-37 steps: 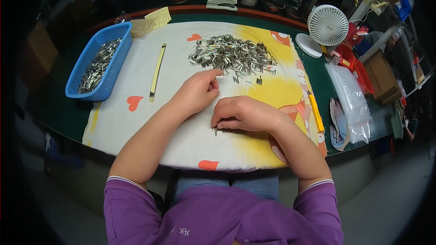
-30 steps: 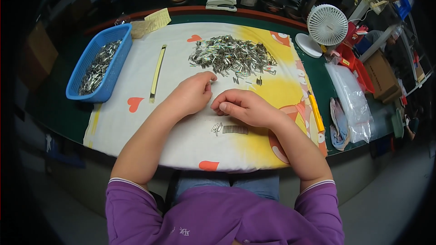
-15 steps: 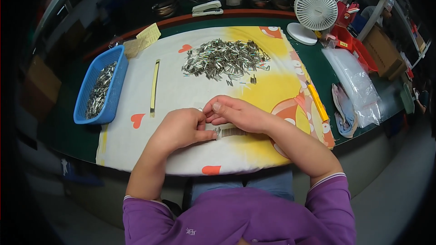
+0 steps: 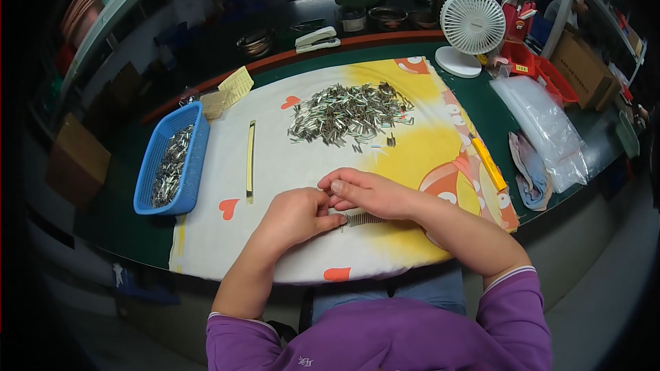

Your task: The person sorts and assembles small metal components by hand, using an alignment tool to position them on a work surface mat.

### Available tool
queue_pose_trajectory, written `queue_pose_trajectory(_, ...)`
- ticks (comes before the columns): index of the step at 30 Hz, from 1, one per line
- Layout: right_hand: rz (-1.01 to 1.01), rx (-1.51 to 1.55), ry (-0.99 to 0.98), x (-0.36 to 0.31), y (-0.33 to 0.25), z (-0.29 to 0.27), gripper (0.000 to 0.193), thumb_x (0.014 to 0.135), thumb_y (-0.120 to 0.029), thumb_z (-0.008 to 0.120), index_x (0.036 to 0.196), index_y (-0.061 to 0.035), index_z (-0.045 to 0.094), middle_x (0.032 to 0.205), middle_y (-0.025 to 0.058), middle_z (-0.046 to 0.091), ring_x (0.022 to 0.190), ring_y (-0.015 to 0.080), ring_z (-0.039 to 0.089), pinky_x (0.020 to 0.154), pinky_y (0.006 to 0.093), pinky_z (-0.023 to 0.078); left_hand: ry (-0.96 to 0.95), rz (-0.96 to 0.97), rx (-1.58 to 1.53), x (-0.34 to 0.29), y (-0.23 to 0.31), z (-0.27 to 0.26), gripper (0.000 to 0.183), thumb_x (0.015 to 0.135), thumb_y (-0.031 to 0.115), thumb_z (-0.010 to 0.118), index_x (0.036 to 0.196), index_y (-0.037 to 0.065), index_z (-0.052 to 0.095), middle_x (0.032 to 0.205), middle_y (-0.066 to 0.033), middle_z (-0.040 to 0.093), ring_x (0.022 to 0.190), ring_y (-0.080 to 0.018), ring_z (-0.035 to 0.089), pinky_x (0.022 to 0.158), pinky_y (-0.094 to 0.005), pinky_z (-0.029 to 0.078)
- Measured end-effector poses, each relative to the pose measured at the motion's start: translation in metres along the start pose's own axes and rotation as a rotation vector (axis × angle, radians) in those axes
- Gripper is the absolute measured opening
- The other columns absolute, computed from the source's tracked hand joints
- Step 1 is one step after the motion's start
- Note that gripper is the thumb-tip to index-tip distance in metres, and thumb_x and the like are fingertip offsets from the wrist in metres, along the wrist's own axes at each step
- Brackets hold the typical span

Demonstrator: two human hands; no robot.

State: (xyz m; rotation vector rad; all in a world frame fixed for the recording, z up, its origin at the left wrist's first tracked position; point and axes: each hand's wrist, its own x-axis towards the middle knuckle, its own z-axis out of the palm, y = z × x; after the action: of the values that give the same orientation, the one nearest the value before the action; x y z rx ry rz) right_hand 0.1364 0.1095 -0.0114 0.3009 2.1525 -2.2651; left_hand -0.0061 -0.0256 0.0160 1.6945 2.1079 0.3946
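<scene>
My left hand (image 4: 294, 216) is closed on the cloth, its thumb pressed at the left end of a neat row of small metal pins (image 4: 368, 219). Whether it pinches a pin is hidden. One loose pin (image 4: 342, 229) sticks out below that thumb. Just above the row, my right hand (image 4: 364, 191) is curled with its thumb against the fingers, touching or nearly touching the left fingers; its palm and anything inside are out of sight. Farther back lies a large heap of short, shiny metal pins (image 4: 347, 113), with a few strays at its near edge.
A blue basket (image 4: 194, 178) of similar metal pieces stands at the left. Between it and my hands lies a narrow yellowish strip (image 4: 251, 161). To the right are a yellow cutter (image 4: 489, 165), a folded cloth (image 4: 529, 172), plastic bags (image 4: 543, 130) and a white fan (image 4: 472, 24).
The whole view has shifted, so the table sits lower and farther right. Beside the row, my left thumb has closed in on its left end, where several loose pins showed before.
</scene>
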Motion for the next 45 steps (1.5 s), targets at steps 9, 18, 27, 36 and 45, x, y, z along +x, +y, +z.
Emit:
queue_pose_trajectory(9,-0.002,0.039,0.018,0.001,0.0,-0.003,0.053,0.105,-0.044,0.035,0.136,-0.0025,0.044,0.124,0.0149,0.054,0.115,0.0212,0.055,0.102,0.0341,0.046,-0.117,-0.009,-0.005,0.0,0.002,-0.011,0.043,0.063,0.035,0.087,0.074,0.006,0.056,0.073,-0.0097,0.06,0.071,-0.0282,0.059,0.064,-0.0371,0.047)
queue_pose_trajectory(18,0.019,0.092,0.005,-0.003,-0.005,-0.002,0.06,0.103,-0.049,0.036,0.137,-0.0006,0.043,0.127,0.0168,0.053,0.116,0.0214,0.055,0.102,0.0329,0.046,0.028,0.123,0.106,-0.009,0.008,0.003,0.041,0.063,0.031,0.086,0.076,0.004,0.057,0.076,-0.0109,0.059,0.072,-0.0304,0.059,0.065,-0.04,0.048)
queue_pose_trajectory(27,-0.018,0.144,-0.008,-0.003,-0.001,0.003,0.066,0.102,-0.052,0.037,0.14,0.0013,0.039,0.132,0.0182,0.048,0.121,0.0228,0.054,0.104,0.0337,0.044,0.052,0.103,0.056,-0.007,0.015,0.004,0.032,0.069,0.025,0.082,0.072,0.002,0.06,0.068,-0.011,0.059,0.063,-0.0295,0.059,0.06,-0.04,0.047)
queue_pose_trajectory(36,-0.032,0.212,-0.071,0.002,0.007,-0.001,0.08,0.096,-0.064,0.039,0.14,0.002,0.037,0.131,0.0203,0.048,0.119,0.0241,0.055,0.104,0.0338,0.044,0.006,0.037,-0.082,-0.009,0.015,0.001,0.023,0.07,0.017,0.082,0.074,0.0,0.067,0.064,-0.0119,0.064,0.055,-0.0238,0.06,0.056,-0.0351,0.047)
queue_pose_trajectory(45,-0.061,0.253,-0.098,0.007,0.017,-0.004,0.09,0.092,-0.072,0.039,0.142,0.0024,0.034,0.129,0.0206,0.05,0.118,0.0246,0.056,0.103,0.0322,0.044,-0.127,-0.032,-0.216,-0.005,0.005,-0.005,0.015,0.075,0.01,0.079,0.078,0.0,0.068,0.065,-0.0056,0.065,0.058,-0.0121,0.06,0.056,-0.0277,0.048)
